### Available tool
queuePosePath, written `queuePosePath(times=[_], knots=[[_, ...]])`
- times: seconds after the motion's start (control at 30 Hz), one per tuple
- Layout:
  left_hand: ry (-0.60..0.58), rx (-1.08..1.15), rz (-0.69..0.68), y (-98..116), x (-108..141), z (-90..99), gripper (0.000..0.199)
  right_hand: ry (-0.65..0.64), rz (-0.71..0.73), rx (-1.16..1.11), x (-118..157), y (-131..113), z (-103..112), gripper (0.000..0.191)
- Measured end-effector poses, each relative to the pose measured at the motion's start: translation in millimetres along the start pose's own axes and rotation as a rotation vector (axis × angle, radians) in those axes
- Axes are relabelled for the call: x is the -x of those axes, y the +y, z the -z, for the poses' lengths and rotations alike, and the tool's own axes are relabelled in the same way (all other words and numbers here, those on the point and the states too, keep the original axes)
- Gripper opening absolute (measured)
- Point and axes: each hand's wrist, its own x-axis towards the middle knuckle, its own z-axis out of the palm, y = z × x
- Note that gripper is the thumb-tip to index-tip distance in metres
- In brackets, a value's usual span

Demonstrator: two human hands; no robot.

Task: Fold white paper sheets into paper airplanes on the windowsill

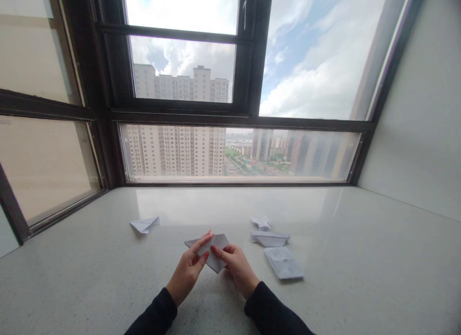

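Note:
Between my hands, over the pale speckled sill, is a folded sheet of white paper [218, 264] with a pointed lower corner and creases across its face. My left hand [189, 267] grips its left side, the thumb on the near face and the fingers along the upper edge. On the right side my right hand [236, 267] pinches it, thumb pressed near the middle and the other fingers mostly hidden behind. The two thumb tips are close together. Parts of the paper are covered by my fingers.
A folded paper plane [144, 224] lies to the left on the sill [90, 277]. To the right are a small folded paper piece [261, 223], a paper boat [270, 238] and a flat folded paper square [284, 264]. A dark-framed window [237, 183] rises behind the sill.

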Motion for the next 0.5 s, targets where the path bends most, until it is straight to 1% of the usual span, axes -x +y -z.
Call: queuePosePath(times=[0.27, 0.5], knots=[[-0.012, 0.000, 0.011, -0.2, -0.8, -0.5, 0.037, 0.023, -0.005, 0.038, -0.4, 0.9, 1.1, 0.036], [-0.002, 0.007, 0.022, 1.6, -0.5, -0.4, 0.038, 0.002, 0.017, 0.038, -2.5, 3.6, 3.7, 0.034]])
